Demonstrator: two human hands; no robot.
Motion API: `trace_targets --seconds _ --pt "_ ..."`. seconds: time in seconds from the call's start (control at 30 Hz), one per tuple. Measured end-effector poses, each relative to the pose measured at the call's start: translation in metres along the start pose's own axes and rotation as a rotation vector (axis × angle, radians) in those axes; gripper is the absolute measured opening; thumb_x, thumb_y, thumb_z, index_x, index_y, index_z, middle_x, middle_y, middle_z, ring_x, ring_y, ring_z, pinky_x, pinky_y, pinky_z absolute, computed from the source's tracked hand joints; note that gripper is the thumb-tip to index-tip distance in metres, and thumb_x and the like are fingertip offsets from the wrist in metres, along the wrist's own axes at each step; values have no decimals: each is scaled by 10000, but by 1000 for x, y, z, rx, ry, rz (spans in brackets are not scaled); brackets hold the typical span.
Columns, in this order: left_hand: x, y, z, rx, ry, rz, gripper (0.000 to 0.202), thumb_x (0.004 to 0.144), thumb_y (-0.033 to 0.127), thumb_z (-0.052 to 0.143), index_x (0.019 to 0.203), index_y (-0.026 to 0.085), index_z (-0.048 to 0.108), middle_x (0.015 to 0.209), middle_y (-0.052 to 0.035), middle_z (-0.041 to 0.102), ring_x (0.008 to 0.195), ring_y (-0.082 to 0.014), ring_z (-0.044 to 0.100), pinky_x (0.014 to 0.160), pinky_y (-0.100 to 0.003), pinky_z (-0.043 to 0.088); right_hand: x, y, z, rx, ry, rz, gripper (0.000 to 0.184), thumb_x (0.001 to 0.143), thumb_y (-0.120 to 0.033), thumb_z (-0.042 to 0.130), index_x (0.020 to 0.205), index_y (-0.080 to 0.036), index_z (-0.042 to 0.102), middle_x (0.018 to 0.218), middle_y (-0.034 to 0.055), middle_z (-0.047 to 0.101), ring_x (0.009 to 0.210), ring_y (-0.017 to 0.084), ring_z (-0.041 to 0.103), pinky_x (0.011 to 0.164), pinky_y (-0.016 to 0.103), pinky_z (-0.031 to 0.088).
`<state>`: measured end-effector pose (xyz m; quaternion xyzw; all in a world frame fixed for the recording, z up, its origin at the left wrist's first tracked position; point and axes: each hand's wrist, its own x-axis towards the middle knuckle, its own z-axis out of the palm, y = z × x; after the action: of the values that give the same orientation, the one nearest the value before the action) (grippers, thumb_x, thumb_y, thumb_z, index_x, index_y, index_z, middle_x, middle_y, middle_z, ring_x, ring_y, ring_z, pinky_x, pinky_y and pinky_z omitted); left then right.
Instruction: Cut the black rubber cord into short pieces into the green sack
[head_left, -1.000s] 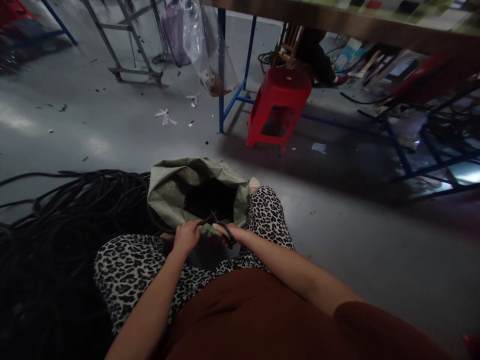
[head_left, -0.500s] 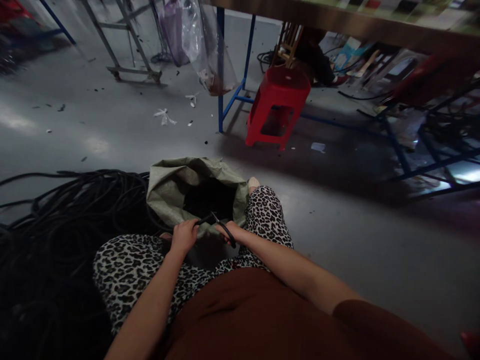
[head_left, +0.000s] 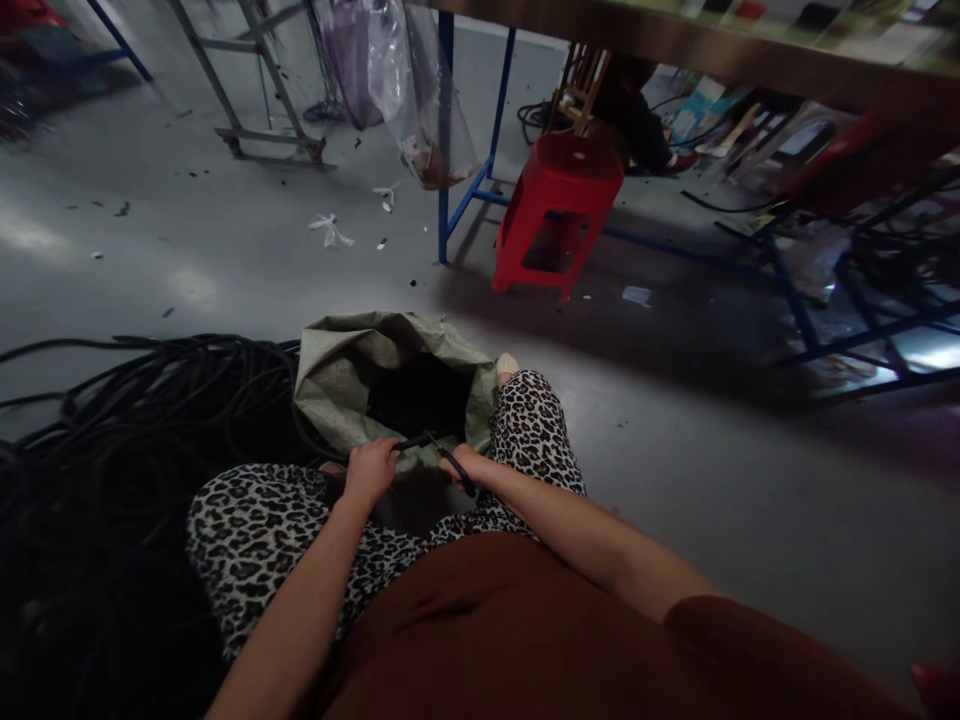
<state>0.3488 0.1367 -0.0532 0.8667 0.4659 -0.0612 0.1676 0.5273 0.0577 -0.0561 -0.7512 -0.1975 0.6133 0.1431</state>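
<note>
I note the left hand (head_left: pixel 370 470) closed around a short black cable (head_left: pixel 411 441), held over the lap just before the open sack (head_left: pixel 337 385). The right hand (head_left: pixel 472 467) grips a black cutter (head_left: pixel 451 459) at the cable's end. A cable pile (head_left: pixel 135 430) lies on the floor (head_left: pixel 675 480) to the left.

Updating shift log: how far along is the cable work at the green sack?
Done: the green sack stands open with dark contents; how full, I cannot tell. In hand: the left hand grips a black cable at the sack's mouth, and the right hand holds what look like scissors by it. Remaining: a large cable pile lies on the floor at the person's left, so most seems undone.
</note>
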Motion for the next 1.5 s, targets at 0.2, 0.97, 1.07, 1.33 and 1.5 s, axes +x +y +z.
trace_targets --seconds 0.2,0.97,1.07,1.33,1.5 --pt "1 -1 0 -21 3 -30 324 872 244 441 1128 187 631 1084 -92 690 1023 -220 613 895 -329 420 5 3 -2 -52 -20 -9 172 769 -165 601 609 -143 541 377 -22 427 314 107 438 330 180 351" --pt "0 2 3 -134 71 -1 345 895 273 420 1174 184 602 1144 -90 671 1063 -204 600 932 -332 416 -10 -4 -3 52 -199 -51 486 890 -577 493 702 -132 549 492 26 543 381 116 516 360 179 365" --pt "0 2 3 -141 69 13 347 899 280 414 1174 181 601 1141 -86 672 1068 -200 597 946 -329 410 -10 -5 -5 45 -209 -47 500 891 -591 478 720 -126 547 502 27 548 384 115 519 352 173 339" --pt "1 3 0 -142 47 26 353 895 269 411 1180 180 599 1132 -88 674 1060 -207 600 931 -335 420 -7 -3 -5 28 -217 -65 553 884 -647 437 768 -120 559 531 22 555 421 106 528 359 158 296" --pt "1 4 0 -136 14 31 353 891 256 413 1184 192 600 1125 -88 676 1052 -202 600 932 -334 416 -7 -4 -5 48 -212 -43 563 882 -655 432 743 -122 548 511 19 547 403 99 522 374 158 357"
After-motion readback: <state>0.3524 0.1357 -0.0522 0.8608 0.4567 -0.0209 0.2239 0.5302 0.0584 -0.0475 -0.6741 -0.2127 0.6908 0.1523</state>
